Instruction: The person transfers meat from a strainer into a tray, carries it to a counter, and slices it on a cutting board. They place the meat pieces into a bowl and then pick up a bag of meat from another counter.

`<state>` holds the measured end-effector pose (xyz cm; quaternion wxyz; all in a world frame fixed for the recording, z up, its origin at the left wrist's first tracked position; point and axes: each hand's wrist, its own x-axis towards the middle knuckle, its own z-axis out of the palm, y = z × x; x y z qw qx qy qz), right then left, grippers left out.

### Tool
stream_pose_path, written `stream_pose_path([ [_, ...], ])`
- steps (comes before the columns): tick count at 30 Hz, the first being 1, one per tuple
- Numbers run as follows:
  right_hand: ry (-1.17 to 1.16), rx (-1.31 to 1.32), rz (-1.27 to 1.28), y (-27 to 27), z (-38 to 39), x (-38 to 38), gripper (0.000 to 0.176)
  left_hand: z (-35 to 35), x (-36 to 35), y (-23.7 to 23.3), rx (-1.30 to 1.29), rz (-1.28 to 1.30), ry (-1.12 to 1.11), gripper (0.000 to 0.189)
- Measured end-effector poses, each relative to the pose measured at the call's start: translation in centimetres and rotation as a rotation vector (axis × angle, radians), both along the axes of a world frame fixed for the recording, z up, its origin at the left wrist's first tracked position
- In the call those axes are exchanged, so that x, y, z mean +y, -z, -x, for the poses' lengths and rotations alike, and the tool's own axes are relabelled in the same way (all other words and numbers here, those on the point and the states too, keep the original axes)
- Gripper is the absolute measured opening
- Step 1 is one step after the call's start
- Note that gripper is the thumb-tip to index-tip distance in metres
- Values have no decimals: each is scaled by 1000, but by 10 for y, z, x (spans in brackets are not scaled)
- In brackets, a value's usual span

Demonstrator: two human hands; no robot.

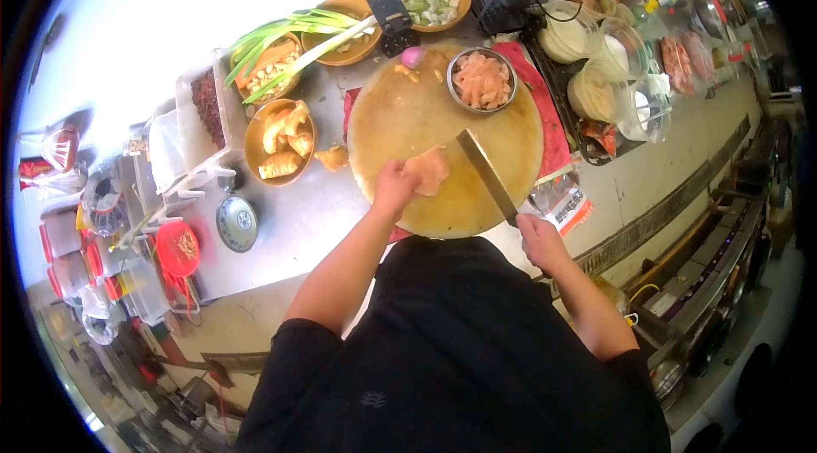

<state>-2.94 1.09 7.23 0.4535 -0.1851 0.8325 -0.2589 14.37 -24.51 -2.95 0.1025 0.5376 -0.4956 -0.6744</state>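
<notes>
My left hand (395, 187) is closed on the edge of a flat piece of pale pink raw meat (428, 170) over the round chopping board (400, 125). In my right hand (539, 240) is the handle of a cleaver (487, 175), its blade pointing up and left across the board, apart from the meat. A metal bowl of cut pink meat (482, 81) stands on the board's far right part. Near the far edge lie a purple onion piece (413, 57) and some small yellowish bits (407, 73).
Left of the board is a bowl of yellowish chunks (281, 142). Behind it, long green scallions (298, 31) lie across bowls. A bowl of chopped scallion (430, 2) stands at the back. Right are tubs of white powder (565, 31) and a red cloth (545, 117); a patterned bowl (237, 224) sits left.
</notes>
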Motion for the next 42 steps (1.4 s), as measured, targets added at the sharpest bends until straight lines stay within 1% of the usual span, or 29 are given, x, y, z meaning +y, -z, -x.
stream_pose_path([
  [1,-2,1,-1,-2,-1,-1,47,0,-1,-1,1,-1,-2,33],
  [3,-116,-33,-24,-13,-5,-9,46,0,-3,-6,-101,65,67,34],
  [4,-118,-34,-24,-16,-8,-13,46,-1,-4,-9,-101,65,65,34],
  [6,-194,-29,89,-19,-16,-21,45,-2,-7,-27,-198,70,169,32],
  [7,-195,-30,89,-21,-19,-27,45,-5,-8,-23,-199,69,167,32],
  [9,-262,-43,31,-22,-21,-36,45,-9,-8,-19,-409,419,321,31],
  [10,-263,-44,31,-21,-21,-36,45,-12,-6,-17,-411,418,320,31],
  [12,-293,-11,21,-20,-21,-38,45,-15,1,-28,-438,701,342,30],
  [13,-295,-12,20,-22,-21,-39,45,-18,3,-24,-440,699,340,30],
  [15,-334,23,7,-29,-22,-42,46,-23,5,-12,-191,1190,563,33],
  [16,-335,24,5,-32,-22,-42,46,-24,8,-6,-190,1189,563,33],
  [18,-417,79,-46,-37,-24,-45,47,-21,11,-5,4,1311,655,37],
  [21,-453,94,-87,-40,-24,-51,49,-20,10,-12,-8,1304,616,32],
  [25,-483,85,-55,-44,-21,-58,49,-24,4,-2,19,1332,635,31],
  [27,-500,85,-82,-45,-21,-58,49,-23,5,-3,26,1346,610,28],
  [31,-527,96,-103,-41,-21,-64,48,-26,5,-5,29,1363,591,29],
  [33,-535,120,-66,-38,-23,-75,48,-24,-3,-17,15,1579,724,29],
  [34,-535,120,-66,-29,-25,-82,48,-24,-3,-11,15,1580,723,29],
  [36,-539,82,55,-8,-31,-104,48,-22,2,3,23,1424,645,31],
  [39,-523,42,50,-2,-40,-145,49,-24,4,2,46,1364,631,32],
  [42,-491,-2,39,-11,-34,-134,49,-21,1,-4,76,1370,604,30],
])
